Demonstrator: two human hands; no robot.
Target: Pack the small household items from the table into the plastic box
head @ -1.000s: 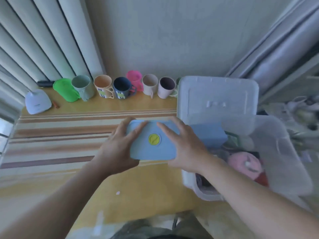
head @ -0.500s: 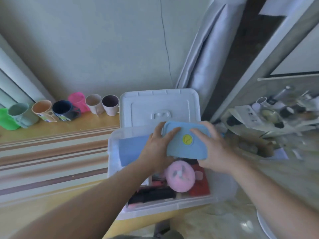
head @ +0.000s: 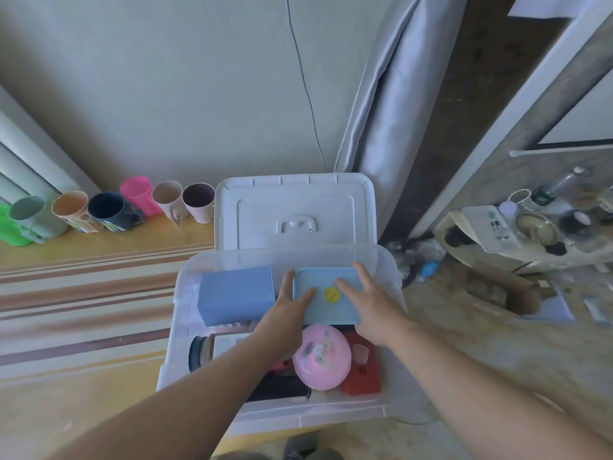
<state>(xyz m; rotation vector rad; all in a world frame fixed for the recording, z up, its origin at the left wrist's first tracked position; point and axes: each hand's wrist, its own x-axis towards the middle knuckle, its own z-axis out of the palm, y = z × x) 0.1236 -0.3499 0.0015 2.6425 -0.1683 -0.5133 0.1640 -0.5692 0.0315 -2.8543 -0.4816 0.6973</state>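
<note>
Hands are working together at the far right corner of the box (head: 179, 330). The left hand (head: 288, 322) and the right hand (head: 371, 310) are holding the container (head: 326, 298), a flat light-blue one with a yellow round plug on its lid. The fingers (head: 345, 283) of both hands are lying spread and nearly straight on the lid, and the thumbs are going to its sides, so the hands are gripping it flat from 2 sides. I think this grip is keeping it level while it is going down into a narrow free place, just beside the blue block (head: 235, 295) and behind the pink ball (head: 321, 356).

The box is standing at the right end of the table (head: 83, 293), and its white lid (head: 295, 210) is leaning open behind it, so the way from above is free. A red case (head: 363, 373) and a jar (head: 205, 351) lying on its side are already inside; the jar has a pale label, but its print is too blurred to read. 7 mugs (head: 109, 210) are waiting in a row along the wall, so much of the packing seems still to be done. No brand or writing is readable anywhere.
</note>
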